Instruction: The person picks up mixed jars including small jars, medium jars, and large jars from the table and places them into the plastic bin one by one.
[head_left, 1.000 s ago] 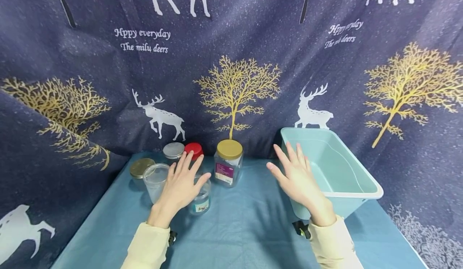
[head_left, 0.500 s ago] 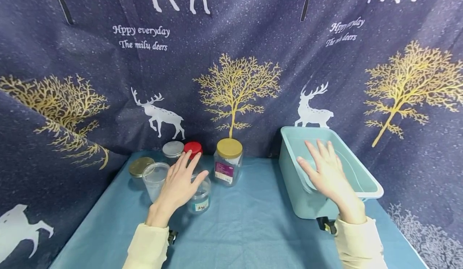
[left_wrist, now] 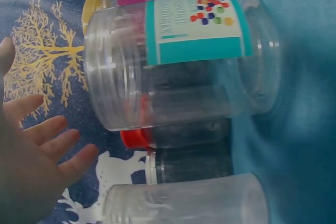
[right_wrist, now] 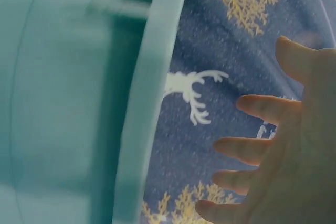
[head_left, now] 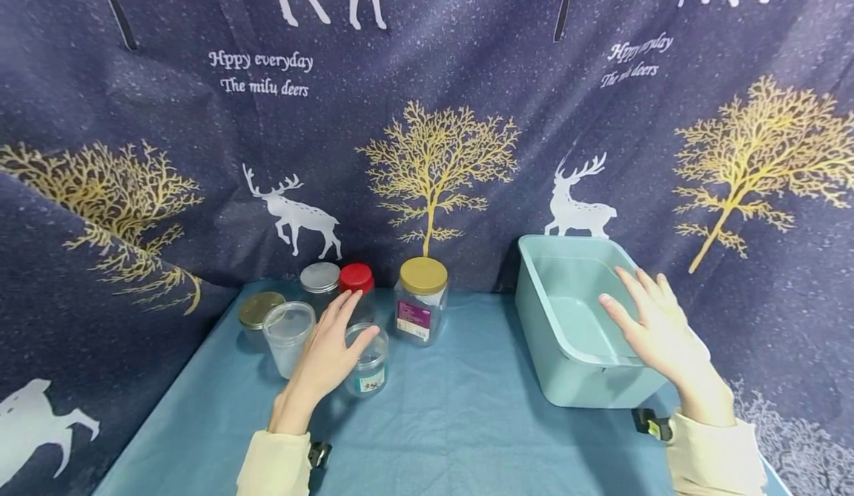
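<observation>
My left hand [head_left: 328, 355] hovers with spread fingers above a lidless clear jar [head_left: 368, 366] that has a teal label, and a lidless frosted jar [head_left: 288, 336] stands at its left. It holds nothing; in the left wrist view the labelled jar [left_wrist: 184, 85] is apart from the fingers. My right hand [head_left: 660, 325], fingers extended, is over the right side of the light-teal plastic tub [head_left: 580, 377]. In the right wrist view that hand [right_wrist: 283, 145] is above the tub's rim [right_wrist: 152, 98], apart from it and holding nothing.
Behind the left hand stand jars with a red lid [head_left: 356, 277], a silver lid [head_left: 320, 277] and a dull gold lid [head_left: 260, 309]. A jar with a gold lid [head_left: 423, 275] and purple label is mid-table. A dark printed curtain [head_left: 454, 51] hangs behind the blue cloth [head_left: 460, 422].
My right hand has moved rightward from beside the tub's left wall, across it, to its right side. The left hand has lowered slightly. The jars and tub stay in place.
</observation>
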### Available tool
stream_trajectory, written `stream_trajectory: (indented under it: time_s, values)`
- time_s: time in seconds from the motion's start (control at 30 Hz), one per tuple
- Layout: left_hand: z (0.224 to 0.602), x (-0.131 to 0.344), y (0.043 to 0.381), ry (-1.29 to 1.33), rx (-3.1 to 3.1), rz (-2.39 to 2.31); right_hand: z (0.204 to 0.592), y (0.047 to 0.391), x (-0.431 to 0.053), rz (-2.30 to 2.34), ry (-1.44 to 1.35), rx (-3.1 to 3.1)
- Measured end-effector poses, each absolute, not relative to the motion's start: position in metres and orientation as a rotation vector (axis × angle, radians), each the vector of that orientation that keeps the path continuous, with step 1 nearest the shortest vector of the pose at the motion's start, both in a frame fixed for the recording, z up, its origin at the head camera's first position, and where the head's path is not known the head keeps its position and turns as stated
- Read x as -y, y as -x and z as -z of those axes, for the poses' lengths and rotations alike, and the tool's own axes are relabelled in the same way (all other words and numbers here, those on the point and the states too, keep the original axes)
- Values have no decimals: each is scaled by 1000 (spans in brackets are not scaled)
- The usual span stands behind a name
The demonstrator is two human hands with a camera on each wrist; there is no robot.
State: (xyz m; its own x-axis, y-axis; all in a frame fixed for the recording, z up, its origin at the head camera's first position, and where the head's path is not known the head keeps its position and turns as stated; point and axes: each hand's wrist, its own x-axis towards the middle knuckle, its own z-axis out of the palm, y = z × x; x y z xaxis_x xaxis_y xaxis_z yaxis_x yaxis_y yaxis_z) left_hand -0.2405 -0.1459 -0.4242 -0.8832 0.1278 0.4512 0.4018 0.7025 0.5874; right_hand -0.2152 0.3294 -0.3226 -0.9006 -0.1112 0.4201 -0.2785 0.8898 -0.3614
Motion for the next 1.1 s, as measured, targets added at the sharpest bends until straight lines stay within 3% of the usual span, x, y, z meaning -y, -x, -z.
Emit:
stream_trajectory:
  time_s: [0.6,1.1]
  values:
    - [455,148,233,378,2448,1230,341,215,-407,-653,-301,2681]
    - [474,147,238,352,2483,1319,358,212,-440,-871,-12,2879]
